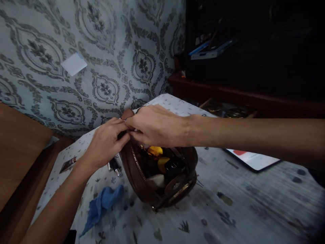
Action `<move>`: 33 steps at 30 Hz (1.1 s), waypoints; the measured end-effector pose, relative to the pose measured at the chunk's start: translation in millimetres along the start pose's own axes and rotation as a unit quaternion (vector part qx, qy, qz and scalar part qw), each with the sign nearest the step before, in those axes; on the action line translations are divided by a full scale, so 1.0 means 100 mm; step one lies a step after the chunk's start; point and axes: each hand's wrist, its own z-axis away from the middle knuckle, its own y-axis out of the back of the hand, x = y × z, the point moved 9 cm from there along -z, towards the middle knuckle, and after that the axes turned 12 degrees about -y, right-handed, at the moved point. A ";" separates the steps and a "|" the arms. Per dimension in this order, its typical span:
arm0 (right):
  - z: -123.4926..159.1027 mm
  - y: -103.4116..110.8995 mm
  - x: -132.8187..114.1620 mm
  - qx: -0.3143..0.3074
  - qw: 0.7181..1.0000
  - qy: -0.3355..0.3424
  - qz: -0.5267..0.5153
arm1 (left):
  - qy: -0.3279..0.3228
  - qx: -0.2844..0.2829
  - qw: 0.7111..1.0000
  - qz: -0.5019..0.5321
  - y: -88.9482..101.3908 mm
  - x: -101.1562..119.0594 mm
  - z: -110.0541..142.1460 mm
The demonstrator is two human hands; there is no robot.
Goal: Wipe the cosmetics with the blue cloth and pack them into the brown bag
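A brown zippered bag (134, 183) stands unzipped on the printed tablecloth. Inside it lie a shiny orange-gold item (154, 151), a black item with a round emblem (175, 165) and a pale item (156, 181). My left hand (110, 139) pinches the bag's far left rim between thumb and fingers. Right beside it, my right hand (154, 125) reaches across the bag's far end with its fingers curled, meeting the left fingertips. Whatever the right fingers hold is hidden behind the hand.
A blue cloth (103, 205) lies left of the bag, near a small black-and-silver tube (115, 167). To the right, under my forearm, is a tablet with a lit screen (256, 160). A patterned wall (109, 84) and dark shelf (215, 86) border the table.
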 end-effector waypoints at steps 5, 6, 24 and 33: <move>0.07 0.25 0.17 0.051 0.996 -0.043 -0.063 | 0.050 0.111 0.992 0.043 0.25 0.00 0.24; 0.09 0.30 0.22 0.065 0.994 -0.054 -0.072 | 0.070 0.130 0.988 0.045 0.28 -0.03 0.31; 0.13 0.30 0.07 0.074 0.989 -0.018 -0.123 | 0.177 0.033 0.980 0.082 -0.13 -0.14 1.10; 0.86 0.22 -0.78 0.068 0.967 0.225 -0.103 | 0.247 -0.014 0.967 0.068 -0.77 -0.01 2.03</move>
